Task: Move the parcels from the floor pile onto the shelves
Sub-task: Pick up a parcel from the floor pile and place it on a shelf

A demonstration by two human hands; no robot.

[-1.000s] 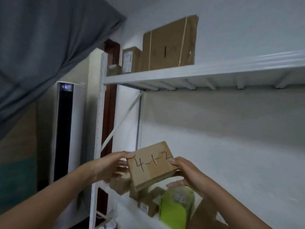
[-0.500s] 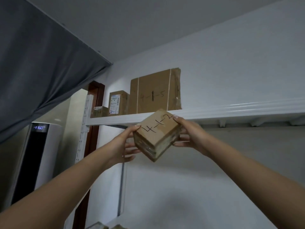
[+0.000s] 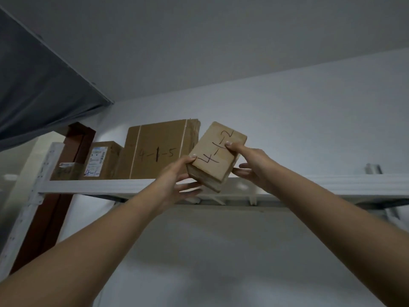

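1. Both hands hold one thing between them: the left hand (image 3: 177, 176) cups the lower left corner of a small brown cardboard parcel marked "4-1-2" (image 3: 218, 155), thumb on its face and fingers spread beneath. The right hand (image 3: 250, 167) clamps the right edge, thumb tip on the written face. The grip is shut on the parcel from both sides.

2. A second ago the parcel sat low, by the lower shelf. Half a second ago it was just under the top shelf's lip. Now it is tilted, its far end pointing to 1 o'clock and risen above the white metal top shelf (image 3: 309, 185), its near end overlapping the shelf's front edge.

3. At 9 o'clock from the parcel, close beside it, stands a large brown carton marked "4-1-5" (image 3: 158, 151). Further toward 9 o'clock are a smaller labelled brown box (image 3: 101, 160) and a low box (image 3: 66, 171), too dim to read.

4. Judgement: the lift looks nearly done. What remains is to clear the lip, level the parcel and set it down at the carton's 3 o'clock side, where the shelf appears free.
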